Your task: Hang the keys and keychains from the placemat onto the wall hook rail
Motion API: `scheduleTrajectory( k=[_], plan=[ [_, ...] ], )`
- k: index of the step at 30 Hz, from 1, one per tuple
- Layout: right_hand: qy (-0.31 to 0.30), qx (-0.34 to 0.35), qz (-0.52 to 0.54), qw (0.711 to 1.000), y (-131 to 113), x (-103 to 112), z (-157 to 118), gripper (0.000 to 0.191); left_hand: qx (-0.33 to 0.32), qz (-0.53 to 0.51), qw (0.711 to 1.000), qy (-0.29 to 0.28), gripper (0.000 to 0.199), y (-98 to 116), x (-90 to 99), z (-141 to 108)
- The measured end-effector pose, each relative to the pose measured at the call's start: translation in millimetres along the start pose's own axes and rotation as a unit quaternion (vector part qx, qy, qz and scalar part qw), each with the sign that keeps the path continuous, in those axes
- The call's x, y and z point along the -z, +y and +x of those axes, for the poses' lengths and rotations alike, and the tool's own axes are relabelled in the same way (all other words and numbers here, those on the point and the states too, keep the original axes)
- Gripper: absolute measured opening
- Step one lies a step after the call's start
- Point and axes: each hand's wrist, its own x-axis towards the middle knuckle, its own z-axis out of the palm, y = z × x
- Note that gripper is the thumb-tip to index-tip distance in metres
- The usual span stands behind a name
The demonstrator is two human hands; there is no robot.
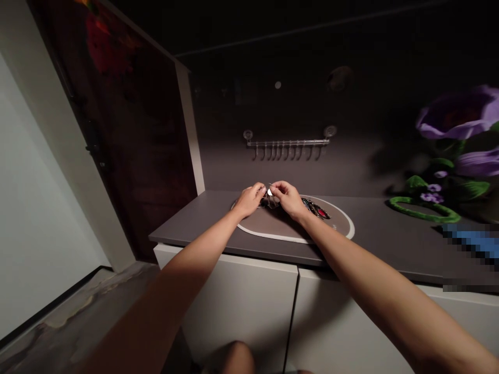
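My left hand [248, 201] and my right hand [288, 198] are close together over an oval brown mat with a pale rim [273, 237]. The fingers of both are drawn into a pinch. Between the fingertips shows a small bright disc [270, 192], next to the right thumb and finger, with a thin wire-like bit above it. What the left fingers hold is too small to make out. Under and beside my hands lies a dark jumble of trinkets [306, 203], partly hidden; to its right sits a dark-edged piece with a red centre [322, 212].
A clear rail with several hooks [288, 143] is fixed to the wall behind the grey counter [187, 221]. Purple artificial flowers [460, 117] with a green ring base [424, 210] stand on the right. White cabinet doors [241, 291] are below; a dark door [132, 135] is at left.
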Motion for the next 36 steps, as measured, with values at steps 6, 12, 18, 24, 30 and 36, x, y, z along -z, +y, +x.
scheduleTrajectory(
  k=[6, 12, 18, 24, 30, 36],
  plan=[
    [-0.005, -0.006, 0.027, 1.0, 4.8, 0.8, 0.4, 0.029, -0.015, -0.02, 0.998, 0.053, 0.029, 2.0, -0.5, 4.3],
    [0.001, -0.009, 0.002, 1.0, -5.0, -0.3, -3.0, 0.028, 0.005, -0.097, 0.994, 0.057, 0.029, 4.4, -3.7, 4.2],
    [0.006, -0.02, 0.014, 1.0, -11.8, -3.2, 0.5, 0.03, 0.01, -0.076, 0.993, 0.092, 0.028, 0.5, -6.2, 3.4],
    [0.026, -0.023, 0.04, 0.999, -13.5, -8.3, 32.2, 0.033, 0.098, -0.013, 0.986, 0.133, 0.029, -4.2, -2.1, 3.3],
    [0.106, -0.068, 0.087, 0.988, -8.7, -21.7, 78.9, 0.029, 0.157, 0.066, 0.977, 0.127, 0.03, -8.0, 4.6, 1.7],
    [0.138, -0.083, 0.121, 0.979, -12.3, -41.7, 115.9, 0.013, 0.187, 0.1, 0.971, 0.108, 0.03, -12.4, 5.7, 1.9]
  ],
)
